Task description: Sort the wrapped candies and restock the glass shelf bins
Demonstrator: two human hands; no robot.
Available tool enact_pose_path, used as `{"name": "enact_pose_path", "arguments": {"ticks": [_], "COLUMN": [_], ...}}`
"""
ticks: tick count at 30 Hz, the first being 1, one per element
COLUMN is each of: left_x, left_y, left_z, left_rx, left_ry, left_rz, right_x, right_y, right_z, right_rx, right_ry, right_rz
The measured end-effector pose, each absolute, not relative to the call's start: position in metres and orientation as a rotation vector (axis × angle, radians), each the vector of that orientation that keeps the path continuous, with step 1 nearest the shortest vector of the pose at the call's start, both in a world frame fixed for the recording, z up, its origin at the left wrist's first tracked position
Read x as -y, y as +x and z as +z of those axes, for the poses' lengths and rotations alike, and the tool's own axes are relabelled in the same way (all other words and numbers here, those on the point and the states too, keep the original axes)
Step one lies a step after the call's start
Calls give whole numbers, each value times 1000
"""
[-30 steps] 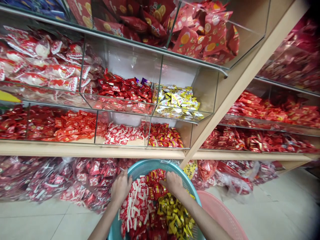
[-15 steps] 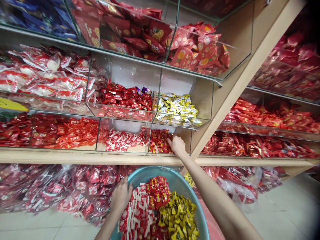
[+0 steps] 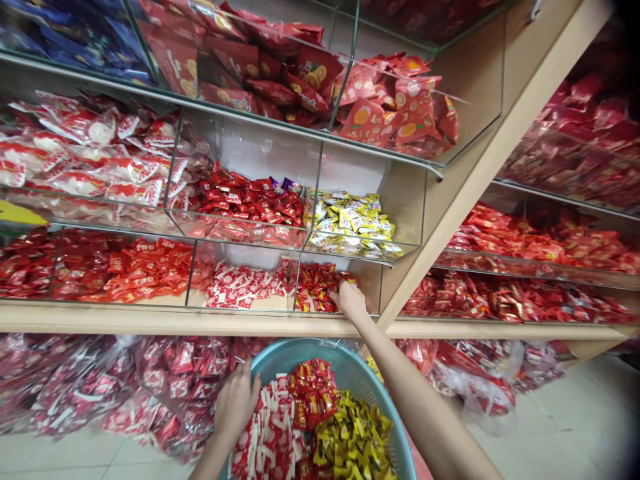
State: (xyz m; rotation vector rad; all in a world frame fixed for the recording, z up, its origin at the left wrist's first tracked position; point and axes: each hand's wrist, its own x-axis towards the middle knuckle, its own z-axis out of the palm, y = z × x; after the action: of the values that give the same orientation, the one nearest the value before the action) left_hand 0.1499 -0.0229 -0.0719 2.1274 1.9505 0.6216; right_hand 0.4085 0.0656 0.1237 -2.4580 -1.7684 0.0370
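A teal plastic basket holds three kinds of wrapped candy: red-and-white sticks, red packets and yellow packets. At its left rim, my left hand is closed on the edge, fingers partly hidden. My right hand reaches into the lowest shelf bin, in among small red wrapped candies. Its fingers curl down into the pile; their tips, and whatever is between them, are hidden. Left of that bin lie more red-and-white candies.
Clear dividers and front panels split the shelves into candy bins. A slanting wooden upright stands right of my right hand. Below the bottom ledge, bulging plastic bags of candy rest on the tiled floor.
My right hand has moved slightly left and down, with its fingers curling further into the red candies. My left hand stays at the basket rim. The whole view has shifted slightly.
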Motion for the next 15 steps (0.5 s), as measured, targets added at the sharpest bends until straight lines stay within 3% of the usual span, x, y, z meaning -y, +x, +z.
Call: {"name": "enact_pose_path", "arguments": {"ticks": [15], "left_x": [22], "left_y": [150], "left_z": [-74], "left_rx": [-1965], "left_ry": [2135], "left_rz": [629], "right_x": [-72], "right_y": [398], "right_z": [126], "right_rx": [1890], "right_ry": [-2323], "right_rz": [-37]}}
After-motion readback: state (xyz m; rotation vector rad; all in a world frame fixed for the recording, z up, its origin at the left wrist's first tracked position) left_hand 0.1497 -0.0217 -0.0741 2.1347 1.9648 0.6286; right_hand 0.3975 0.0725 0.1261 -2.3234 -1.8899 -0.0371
